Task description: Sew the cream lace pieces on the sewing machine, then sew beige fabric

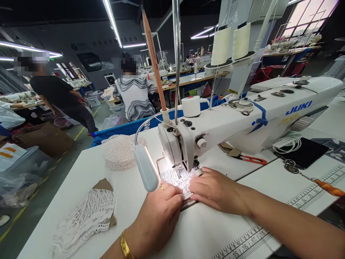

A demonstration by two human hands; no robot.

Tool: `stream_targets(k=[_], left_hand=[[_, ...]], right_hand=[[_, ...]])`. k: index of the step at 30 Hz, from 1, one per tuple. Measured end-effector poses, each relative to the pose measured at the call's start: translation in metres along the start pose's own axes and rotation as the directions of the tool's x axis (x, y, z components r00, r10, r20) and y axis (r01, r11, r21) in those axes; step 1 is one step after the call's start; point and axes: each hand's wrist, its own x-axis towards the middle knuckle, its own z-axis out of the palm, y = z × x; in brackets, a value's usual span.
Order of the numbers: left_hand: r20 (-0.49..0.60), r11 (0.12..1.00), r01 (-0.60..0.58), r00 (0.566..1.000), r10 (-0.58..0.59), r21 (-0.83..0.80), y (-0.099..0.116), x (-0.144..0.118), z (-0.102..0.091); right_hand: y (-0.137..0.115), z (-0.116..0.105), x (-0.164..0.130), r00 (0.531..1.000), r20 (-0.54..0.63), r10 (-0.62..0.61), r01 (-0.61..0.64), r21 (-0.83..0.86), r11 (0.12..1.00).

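A white JUKI sewing machine point(242, 118) stands on the white table point(205, 233). Under its needle lies a small piece of white lace point(178, 180), brightly lit. My left hand point(159, 212), with a ring and a gold bangle, rests on the lace's near left edge, fingers curled down on it. My right hand point(215, 190) presses flat on the lace's right side, beside the presser foot. A grey gooseneck lamp head point(146, 168) hangs just left of the needle.
A stack of white lace pieces point(120, 153) lies at the back left, another lace pile on brown card point(83, 219) at the front left. Red snips point(252, 159), a white cord coil point(287, 142) and a black pad point(306, 153) lie right. Two people work behind.
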Motion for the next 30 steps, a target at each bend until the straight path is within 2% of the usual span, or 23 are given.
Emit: stream_targets(k=[9,14,18,30], left_hand=[[-0.013,0.997,0.055,0.998,-0.054,0.051,-0.013,0.003,-0.001],[-0.009,0.994,-0.001,1.000,0.002,0.109,-0.008,0.003,-0.003],[0.017,0.996,-0.042,0.999,0.041,0.082,-0.005,0.003,-0.004],[-0.040,0.993,-0.010,0.999,0.015,0.116,-0.015,0.007,0.000]], right_hand=[[0.002,0.003,0.002,0.998,0.047,0.040,-0.040,0.006,0.999],[0.002,0.005,0.002,1.000,0.005,0.011,-0.011,0.004,1.000],[0.003,0.008,0.001,1.000,0.002,0.027,-0.027,-0.002,1.000],[0.005,0.010,0.004,0.991,0.048,0.127,-0.123,-0.079,0.989]])
